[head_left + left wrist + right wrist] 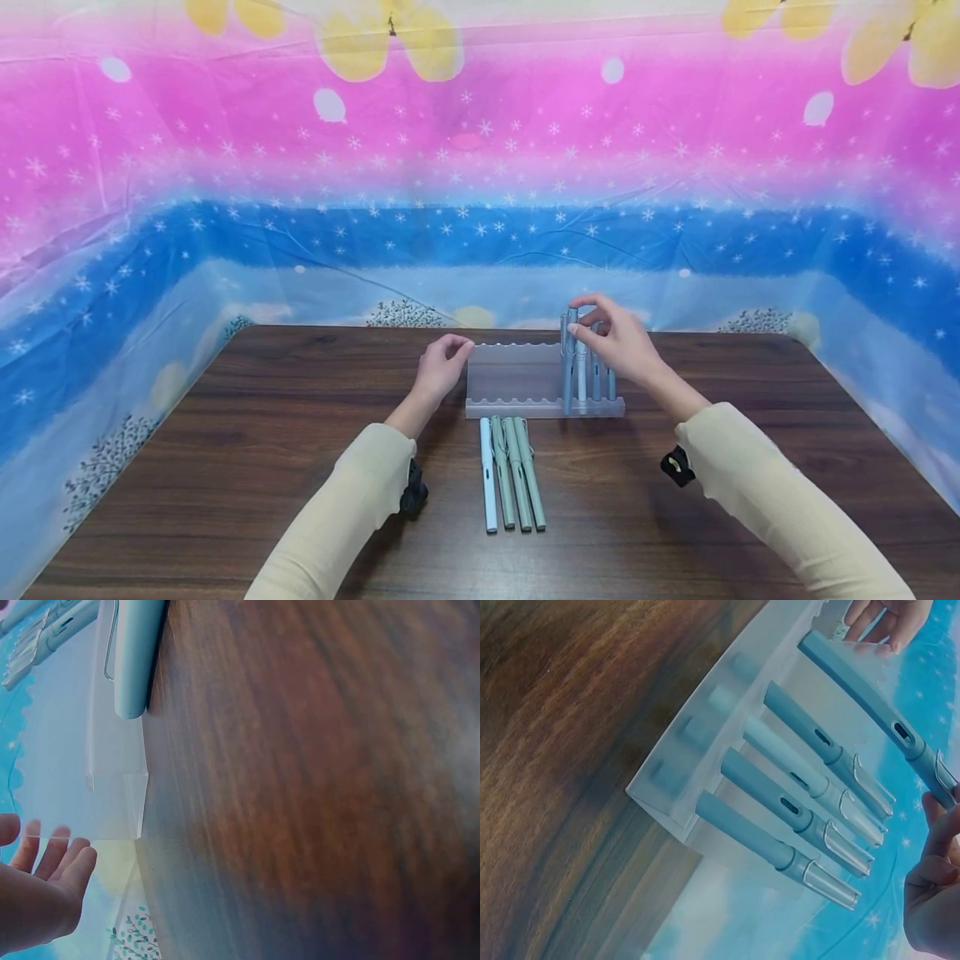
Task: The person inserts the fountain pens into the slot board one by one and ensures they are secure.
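Observation:
A clear pen stand point(513, 372) with notched edges stands upright toward the back of the table. My left hand point(441, 367) pinches its left edge, fingertips showing through the clear panel in the left wrist view. By its capped upper end, my right hand point(618, 342) grips a blue-grey fountain pen point(855, 686), tilted over the stand with its lower end close to the notched front ledge. To the right of it, several capped pens point(780, 802) in blue and pale tones stand in the slots. In front of the stand lie a light blue pen point(488, 475) and three green pens point(517, 475).
The dark wood table point(262, 467) has a patterned cloth point(480, 233) hanging behind it and along both sides. Black wrist devices point(412, 487) sit by both sleeves.

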Action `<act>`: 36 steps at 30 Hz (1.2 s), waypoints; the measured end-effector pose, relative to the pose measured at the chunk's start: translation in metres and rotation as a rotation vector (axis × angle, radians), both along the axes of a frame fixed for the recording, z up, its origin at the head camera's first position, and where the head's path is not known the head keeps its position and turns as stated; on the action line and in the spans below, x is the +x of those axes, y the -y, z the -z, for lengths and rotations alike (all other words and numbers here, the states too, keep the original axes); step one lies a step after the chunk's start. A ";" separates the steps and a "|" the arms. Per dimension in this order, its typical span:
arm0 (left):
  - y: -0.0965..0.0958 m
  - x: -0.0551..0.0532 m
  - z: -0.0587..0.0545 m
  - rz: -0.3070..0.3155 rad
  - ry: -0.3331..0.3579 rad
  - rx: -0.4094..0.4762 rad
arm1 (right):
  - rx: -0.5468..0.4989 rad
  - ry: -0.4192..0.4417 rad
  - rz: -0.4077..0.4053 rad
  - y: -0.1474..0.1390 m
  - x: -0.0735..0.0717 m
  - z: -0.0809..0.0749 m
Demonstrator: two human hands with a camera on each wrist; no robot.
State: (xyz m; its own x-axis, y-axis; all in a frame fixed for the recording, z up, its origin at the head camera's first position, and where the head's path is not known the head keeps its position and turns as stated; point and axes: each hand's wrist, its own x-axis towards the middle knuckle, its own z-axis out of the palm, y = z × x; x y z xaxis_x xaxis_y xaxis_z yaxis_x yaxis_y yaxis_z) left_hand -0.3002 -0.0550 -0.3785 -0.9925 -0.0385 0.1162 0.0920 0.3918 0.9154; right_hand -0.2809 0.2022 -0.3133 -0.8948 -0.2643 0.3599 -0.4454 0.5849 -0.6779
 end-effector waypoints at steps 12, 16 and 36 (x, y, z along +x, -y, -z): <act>0.000 -0.001 0.001 -0.006 -0.013 -0.001 | -0.060 -0.193 0.039 0.003 -0.006 0.009; 0.000 -0.001 0.001 -0.004 -0.013 0.005 | -0.084 -0.260 0.040 0.006 -0.009 0.017; -0.001 -0.001 0.001 -0.010 -0.016 -0.006 | 0.000 -0.273 0.007 0.013 -0.008 0.035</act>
